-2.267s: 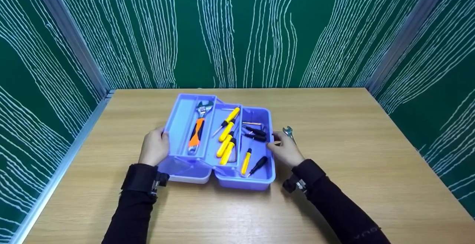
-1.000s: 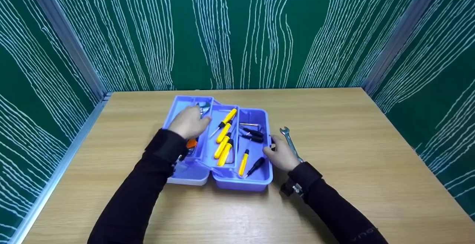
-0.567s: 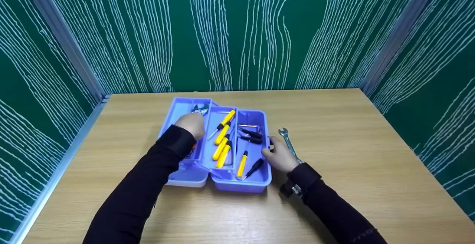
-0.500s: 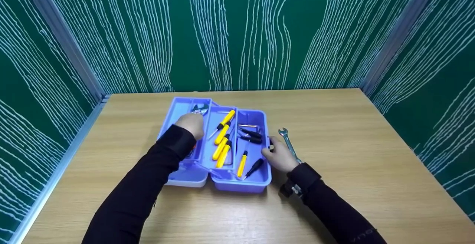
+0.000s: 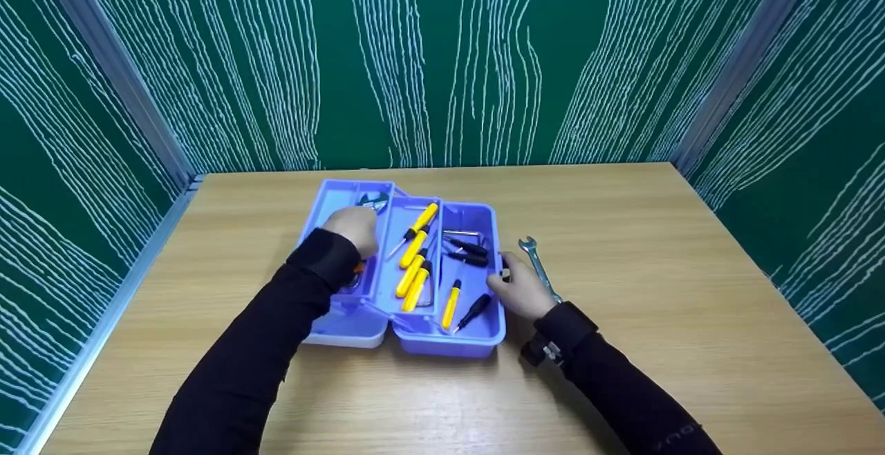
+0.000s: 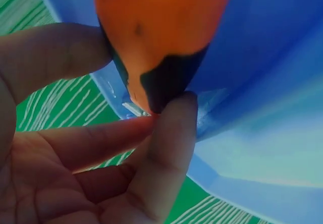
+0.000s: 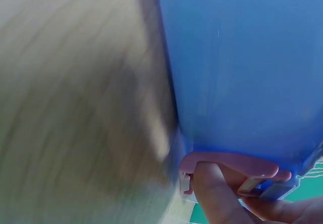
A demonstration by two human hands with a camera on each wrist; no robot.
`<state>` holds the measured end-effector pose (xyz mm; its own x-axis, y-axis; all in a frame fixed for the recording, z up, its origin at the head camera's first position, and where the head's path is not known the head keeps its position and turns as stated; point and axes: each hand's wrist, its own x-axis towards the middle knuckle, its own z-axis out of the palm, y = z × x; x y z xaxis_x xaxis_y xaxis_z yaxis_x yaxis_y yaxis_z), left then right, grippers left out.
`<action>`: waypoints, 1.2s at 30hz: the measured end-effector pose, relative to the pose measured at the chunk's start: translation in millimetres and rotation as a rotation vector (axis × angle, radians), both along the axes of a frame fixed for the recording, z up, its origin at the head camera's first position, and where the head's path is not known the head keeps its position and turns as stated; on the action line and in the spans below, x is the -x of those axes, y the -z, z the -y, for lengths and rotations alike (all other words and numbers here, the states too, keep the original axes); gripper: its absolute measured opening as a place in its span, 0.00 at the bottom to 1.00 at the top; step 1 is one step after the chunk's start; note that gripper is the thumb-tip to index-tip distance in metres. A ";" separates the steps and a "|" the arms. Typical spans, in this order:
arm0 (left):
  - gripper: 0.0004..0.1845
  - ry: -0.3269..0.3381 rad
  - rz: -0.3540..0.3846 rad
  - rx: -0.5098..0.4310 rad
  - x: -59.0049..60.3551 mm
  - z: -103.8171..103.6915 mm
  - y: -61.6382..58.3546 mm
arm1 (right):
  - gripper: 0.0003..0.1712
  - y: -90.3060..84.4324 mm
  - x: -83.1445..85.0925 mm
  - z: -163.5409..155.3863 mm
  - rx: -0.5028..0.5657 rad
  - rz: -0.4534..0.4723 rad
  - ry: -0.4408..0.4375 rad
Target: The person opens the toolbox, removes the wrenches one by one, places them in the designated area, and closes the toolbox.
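A purple toolbox [image 5: 446, 349] lies open on the table, its stepped trays spread to the left. My left hand [image 5: 352, 227] reaches into the leftmost tray and covers most of an adjustable wrench [image 5: 374, 201], whose metal head shows beyond the knuckles. In the left wrist view, thumb and fingers [image 6: 174, 133] pinch the wrench's orange and black handle [image 6: 151, 27] from both sides. At the box's right wall, my right hand [image 5: 522, 289] grips the rim. The right wrist view has one of its fingers on a pinkish latch [image 7: 227, 162] there.
Several yellow-handled screwdrivers [image 5: 413, 285] and a hex key fill the middle tray. Black-handled screwdrivers [image 5: 473, 313] and another yellow one [image 5: 451, 305] lie in the deep right compartment. Right of the box is an open-end wrench [image 5: 536, 261] on the wooden table [image 5: 657, 247], with green walls behind.
My left hand has left the toolbox's left edge and moved right onto the adjustable wrench. The right hand stays at the right rim, slightly shifted, and more of the open-end wrench shows.
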<state>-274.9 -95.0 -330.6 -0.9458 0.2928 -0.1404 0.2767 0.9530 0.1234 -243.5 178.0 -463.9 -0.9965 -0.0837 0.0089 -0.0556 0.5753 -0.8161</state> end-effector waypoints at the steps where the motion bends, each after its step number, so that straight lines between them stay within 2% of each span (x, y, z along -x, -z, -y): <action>1: 0.08 -0.007 0.006 -0.014 0.5 1.1 -1.1 | 0.29 -0.4 0.0 0.0 -0.004 0.002 0.002; 4: 0.15 -0.036 0.023 -0.071 1.9 4.6 -3.0 | 0.29 -0.8 0.2 0.2 -0.010 -0.004 0.008; 8: 0.18 -0.068 0.037 -0.136 3.1 8.3 -3.1 | 0.29 0.1 -0.1 0.1 -0.017 -0.016 0.017; 17: 0.15 -0.171 0.084 -0.285 4.3 13.8 -3.3 | 0.29 2.0 0.0 0.5 0.018 -0.002 0.020; 24: 0.07 -0.198 0.070 -0.332 1.4 15.2 -6.6 | 0.29 1.6 0.6 0.9 0.001 -0.008 0.033; 31: 0.09 -0.218 0.080 -0.366 -0.7 17.8 -5.4 | 0.28 2.2 1.3 1.1 0.005 -0.043 0.025; 36: 0.11 -0.234 0.068 -0.476 -1.8 21.5 -4.7 | 0.28 2.0 1.4 -0.3 0.013 -0.025 0.022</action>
<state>-273.1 -116.6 -325.9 -0.9868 0.1213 -0.1072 0.0395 0.8227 0.5672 -245.0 178.3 -465.9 -0.9975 -0.0618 0.0344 -0.0634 0.5656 -0.8222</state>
